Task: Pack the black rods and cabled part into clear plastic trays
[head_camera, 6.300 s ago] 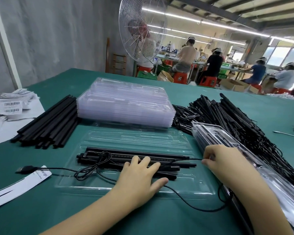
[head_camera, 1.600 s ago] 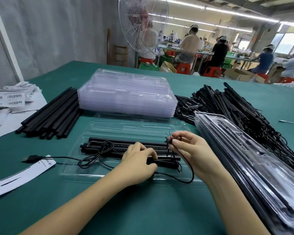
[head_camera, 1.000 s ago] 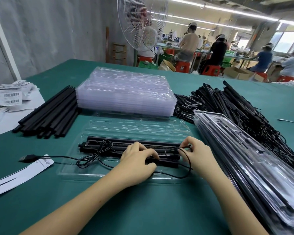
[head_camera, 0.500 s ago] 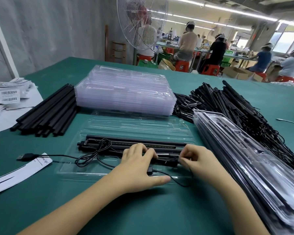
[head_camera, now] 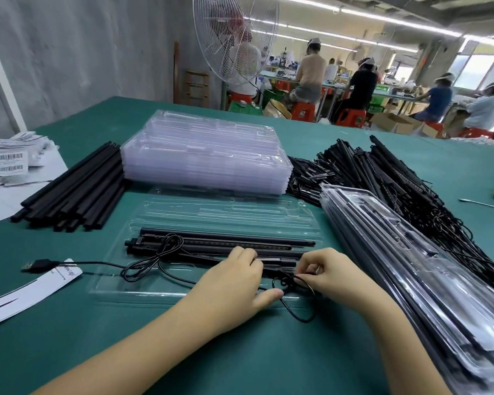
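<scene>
An open clear plastic tray lies in front of me on the green table. Black rods and the cabled part lie in its near half. The thin black cable loops over the tray's left side, and its USB plug lies on the table to the left. My left hand presses down on the rods, fingers bent over them. My right hand pinches a small loop of the cable at the rods' right end.
A stack of empty clear trays stands behind. Loose black rods lie at left, a heap of cabled parts at right, packed trays along the right. A paper slip and barcode labels lie far left.
My right hand has drawn the cable into a small loop near the rods' right end and now pinches it. My left hand stays pressed on the rods.
</scene>
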A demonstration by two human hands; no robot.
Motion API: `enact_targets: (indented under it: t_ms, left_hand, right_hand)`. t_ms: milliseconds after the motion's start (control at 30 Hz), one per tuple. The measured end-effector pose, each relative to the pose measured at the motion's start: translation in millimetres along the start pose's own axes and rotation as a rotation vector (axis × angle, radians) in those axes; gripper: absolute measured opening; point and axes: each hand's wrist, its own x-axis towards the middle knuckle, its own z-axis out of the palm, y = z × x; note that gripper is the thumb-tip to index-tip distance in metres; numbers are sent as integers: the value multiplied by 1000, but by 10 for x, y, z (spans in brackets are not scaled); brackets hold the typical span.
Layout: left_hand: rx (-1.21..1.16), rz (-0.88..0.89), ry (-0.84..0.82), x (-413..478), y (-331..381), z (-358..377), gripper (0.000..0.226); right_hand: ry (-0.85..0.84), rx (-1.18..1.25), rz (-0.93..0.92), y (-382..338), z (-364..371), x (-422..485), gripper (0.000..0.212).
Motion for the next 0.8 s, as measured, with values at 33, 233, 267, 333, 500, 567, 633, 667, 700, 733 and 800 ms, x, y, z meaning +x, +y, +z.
enact_targets:
  t_ms: [33,233,267,333,500,567,633,667,700,733,800]
  left_hand:
    - [12,12,5,0,9,7,62]
    - [43,137,-30,-41,-1,24,68]
    - [50,164,-47,-51,11,10,67]
    - [84,195,-74,-60,35,-12,66]
    - [237,204,-20,-90,81,5,60]
    - [248,222,37,-96,99,-3,56]
    - [197,222,24,-87,93,14,52]
    - [166,207,-17,-80,85,8,52]
    - [154,202,-28,-79,59,31,53]
    - [153,195,-9,-72,43,53,54]
    - [157,193,1,-51,46,63,52]
  right_hand:
    - [-4,-8,7,-3,1,12,21]
    - [-15,-99,61,-36,25,41,23]
    - [-15,-123,71,-47,19,47,24]
    - [-7,-175,79,-59,12,68,25]
    - [20,-138,80,-18,45,4,29]
    - [38,-113,55,7,41,-60,22]
    - [47,-149,15,43,21,-133,8]
    - [43,-157,-8,67,13,-177,11]
    - [22,-132,-23,97,3,-229,20]
    - [-14,-61,-13,115,-14,-288,32]
    - [-132,171,20,110,-63,-418,66]
